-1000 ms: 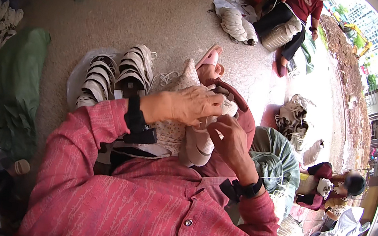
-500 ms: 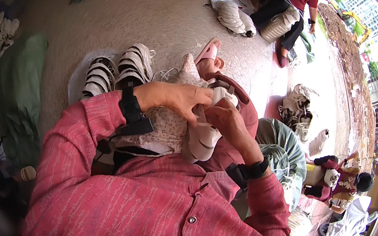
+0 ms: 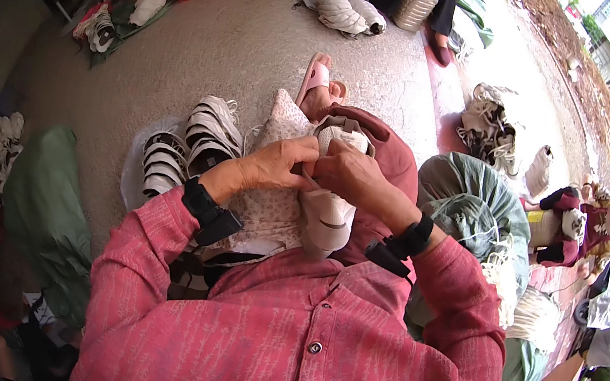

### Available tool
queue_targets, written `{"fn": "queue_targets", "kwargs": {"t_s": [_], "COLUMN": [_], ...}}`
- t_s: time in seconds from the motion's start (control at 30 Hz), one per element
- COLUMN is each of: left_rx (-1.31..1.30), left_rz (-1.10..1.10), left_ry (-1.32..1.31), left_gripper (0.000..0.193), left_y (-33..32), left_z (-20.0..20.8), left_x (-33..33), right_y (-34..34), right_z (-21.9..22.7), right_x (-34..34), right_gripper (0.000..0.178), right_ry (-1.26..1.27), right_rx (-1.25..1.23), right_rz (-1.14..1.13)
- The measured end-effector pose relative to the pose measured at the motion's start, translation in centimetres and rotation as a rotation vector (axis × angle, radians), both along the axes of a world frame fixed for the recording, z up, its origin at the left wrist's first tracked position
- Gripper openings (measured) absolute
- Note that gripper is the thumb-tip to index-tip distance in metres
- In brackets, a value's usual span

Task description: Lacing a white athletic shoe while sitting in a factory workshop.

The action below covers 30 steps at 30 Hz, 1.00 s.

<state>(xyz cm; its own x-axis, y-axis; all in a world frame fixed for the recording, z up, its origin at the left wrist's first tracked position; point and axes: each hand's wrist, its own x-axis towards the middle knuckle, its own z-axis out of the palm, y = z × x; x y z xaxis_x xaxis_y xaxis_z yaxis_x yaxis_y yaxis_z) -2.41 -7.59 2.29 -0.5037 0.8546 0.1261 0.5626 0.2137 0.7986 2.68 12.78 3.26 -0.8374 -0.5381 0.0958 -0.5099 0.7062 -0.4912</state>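
A white and beige shoe (image 3: 325, 221) lies across my lap, one end toward my body. My left hand (image 3: 278, 161) comes from the left, its fingers bent and closed at the shoe's middle. My right hand (image 3: 358, 176) meets it there, fingers pinched together over the shoe. The fingertips nearly touch, and they hide whatever thin piece lies between them. Under the left forearm, a floral cloth (image 3: 267, 205) covers my thigh.
Stacked white shoes (image 3: 211, 133) stand on the floor to the left, beside striped dark-soled ones (image 3: 164, 162). Green sacks flank me, one left (image 3: 46, 207), one right (image 3: 476, 208). Loose shoes (image 3: 488, 123) lie further right. Other people (image 3: 591, 225) sit to the right and ahead.
My left hand's fingers, spread along the shoe before, have drawn in and closed beside the right hand. The whole view has shifted, moving the surroundings across the picture.
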Motion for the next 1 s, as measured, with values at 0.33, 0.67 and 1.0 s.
{"fn": "queue_targets", "kwargs": {"t_s": [0.33, 0.67, 1.0], "left_rx": [0.023, 0.006, 0.036], "left_rz": [0.035, 0.084, 0.121], "left_ry": [-0.240, -0.156, -0.154], "left_gripper": [0.029, 0.028, 0.047], "left_y": [-0.5, -0.3, -0.7], "left_z": [0.8, 1.0, -0.1], "left_x": [0.6, 2.0, 2.1], "right_y": [1.3, 3.7, 1.3], "right_z": [-1.5, 1.2, -0.3], "right_x": [-1.5, -4.2, -0.7], "right_gripper": [0.004, 0.003, 0.003], "right_ry": [-0.038, -0.245, 0.089], "right_rx": [-0.194, -0.624, -0.261], "right_rz": [0.009, -0.156, 0.056]}}
